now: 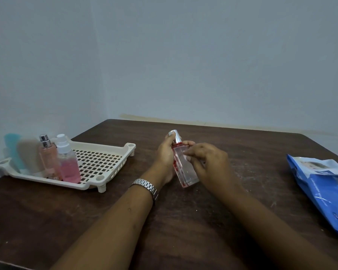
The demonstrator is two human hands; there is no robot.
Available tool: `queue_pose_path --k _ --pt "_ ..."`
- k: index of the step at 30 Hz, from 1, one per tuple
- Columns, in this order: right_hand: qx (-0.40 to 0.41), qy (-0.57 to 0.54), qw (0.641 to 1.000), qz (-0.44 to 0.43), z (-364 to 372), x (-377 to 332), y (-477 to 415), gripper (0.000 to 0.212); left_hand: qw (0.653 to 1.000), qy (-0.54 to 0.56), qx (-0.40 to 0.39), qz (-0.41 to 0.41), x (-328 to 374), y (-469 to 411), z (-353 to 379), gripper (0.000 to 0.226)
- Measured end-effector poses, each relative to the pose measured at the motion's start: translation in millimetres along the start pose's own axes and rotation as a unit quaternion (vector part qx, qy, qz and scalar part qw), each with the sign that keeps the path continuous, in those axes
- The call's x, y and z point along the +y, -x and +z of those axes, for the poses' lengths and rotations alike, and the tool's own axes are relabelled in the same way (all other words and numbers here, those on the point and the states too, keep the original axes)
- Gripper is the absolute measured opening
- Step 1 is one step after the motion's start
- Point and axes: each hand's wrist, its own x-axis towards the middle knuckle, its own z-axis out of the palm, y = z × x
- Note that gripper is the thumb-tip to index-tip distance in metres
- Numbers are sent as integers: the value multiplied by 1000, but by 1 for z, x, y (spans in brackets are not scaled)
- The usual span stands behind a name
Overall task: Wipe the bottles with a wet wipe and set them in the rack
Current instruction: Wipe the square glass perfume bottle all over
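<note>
A clear square bottle (184, 170) with red trim and a silver cap stands tilted over the middle of the table. My left hand (165, 154) grips it from the left, fingers curled round its neck and side. My right hand (205, 162) presses a small white wet wipe (187, 157) against the bottle's front; the wipe is mostly hidden under my fingers. The cream plastic rack (98, 162) lies at the left. Several bottles stand at its left end: a pink spray bottle (68, 164), a peach perfume bottle (47, 156), a beige tube (28, 154) and a turquoise one (13, 147).
A blue wet-wipe pack (324, 190) lies at the table's right edge with its flap lifted. The dark wooden table (183, 221) meets a pale wall at the back. My left wrist wears a metal watch (145, 187).
</note>
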Motion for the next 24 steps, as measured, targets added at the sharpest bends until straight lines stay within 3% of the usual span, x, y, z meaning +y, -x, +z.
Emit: queue_pose_path --k 4,7,11,17,24 --pt "-37 23 998 -54 5 -10 5 19 999 31 9 -12 4 1 5 49" --pt "-75 27 995 -65 3 -13 8 17 999 36 11 -3 3 -2 6 64" --pt "-92 3 996 -12 -7 -2 8 14 1000 22 -9 12 -1 -3 2 63" --pt "-16 -18 995 93 0 21 2 13 1000 -15 -18 20 -2 -5 0 64" --pt "-70 -13 997 -39 -4 2 8 15 999 3 -29 20 -3 -8 -1 64"
